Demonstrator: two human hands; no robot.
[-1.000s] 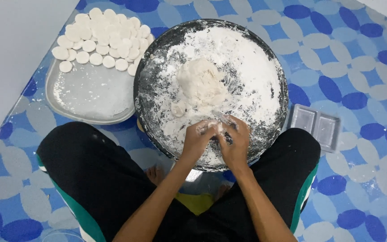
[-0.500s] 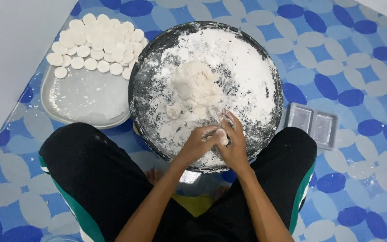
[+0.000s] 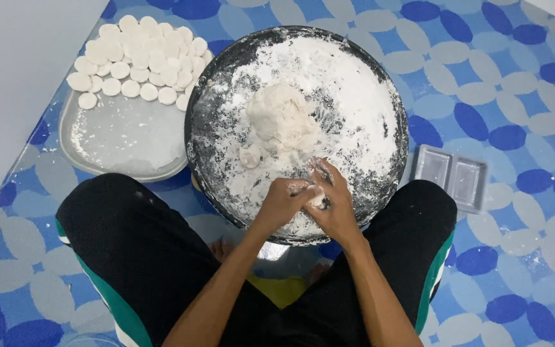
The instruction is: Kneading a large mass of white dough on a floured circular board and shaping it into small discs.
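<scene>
1 round dark pan dusted with flour sits on the patterned floor, holding 1 dough mound. Beside it, 1 metal tray carries roughly 30 white discs. 1 clear 2-compartment container lies right. Left hand and right hand press together around 1 small dough piece over the pan's near edge

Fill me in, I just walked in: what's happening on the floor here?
A person sits cross-legged at a big round dark pan dusted with white flour. Left hand and right hand press together around a small piece of white dough. A larger dough lump sits mid-pan. Beside it, an oval metal tray holds many flat white dough discs.
</scene>
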